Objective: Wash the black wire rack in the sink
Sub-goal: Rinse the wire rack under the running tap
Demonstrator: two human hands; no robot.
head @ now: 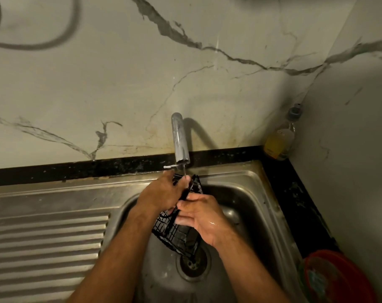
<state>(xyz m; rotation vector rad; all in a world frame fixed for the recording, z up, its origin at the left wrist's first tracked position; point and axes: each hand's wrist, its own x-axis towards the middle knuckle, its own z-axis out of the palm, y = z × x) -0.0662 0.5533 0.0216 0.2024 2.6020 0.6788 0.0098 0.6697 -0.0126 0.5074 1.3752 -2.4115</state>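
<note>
Black wire rack [177,234]: held tilted over the sink [246,193] basin, above the drain [193,262], its top under the tap [180,138] stream. Left hand [159,194]: curled round the upper edge. Right hand [202,217]: wet, gripped on the rack's side.

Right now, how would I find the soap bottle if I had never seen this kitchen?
Start at the stainless steel sink and follow the black stone counter edge to the far right corner, where the two marble walls meet. There stands a clear plastic bottle of yellow liquid with a grey cap. It is the only bottle there, well behind the round red plastic tub near you.
</note>
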